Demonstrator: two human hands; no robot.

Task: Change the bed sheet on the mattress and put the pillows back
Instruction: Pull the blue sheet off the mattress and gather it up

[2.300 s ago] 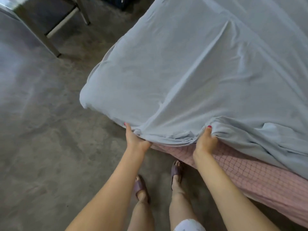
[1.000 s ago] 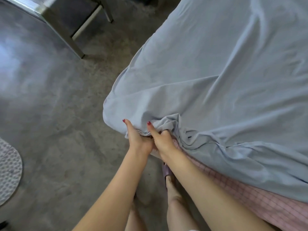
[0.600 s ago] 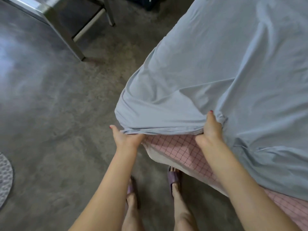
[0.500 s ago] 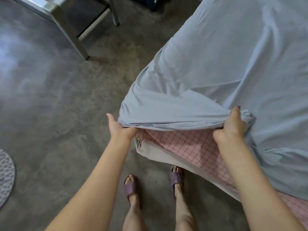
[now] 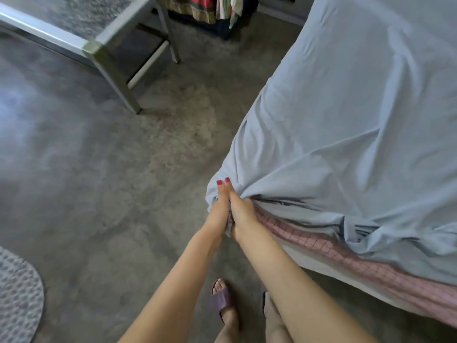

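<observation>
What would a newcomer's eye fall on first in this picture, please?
Two hands, left hand and right hand, pressed together at the centre, gripping the corner of a pale blue sheet that fills the right side. Below it, the pink checked mattress edge shows; a metal table stands upper left.

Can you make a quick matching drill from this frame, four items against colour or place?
Column 1:
1. bed sheet
2. mattress cover
3. sandal
4. mat

Column 2:
A. pink with a grid pattern
B. purple, on a foot
C. light blue, gripped at the corner by both hands
D. grey, dotted, at the lower left edge of the floor

Pairs: 1-C, 2-A, 3-B, 4-D
</observation>
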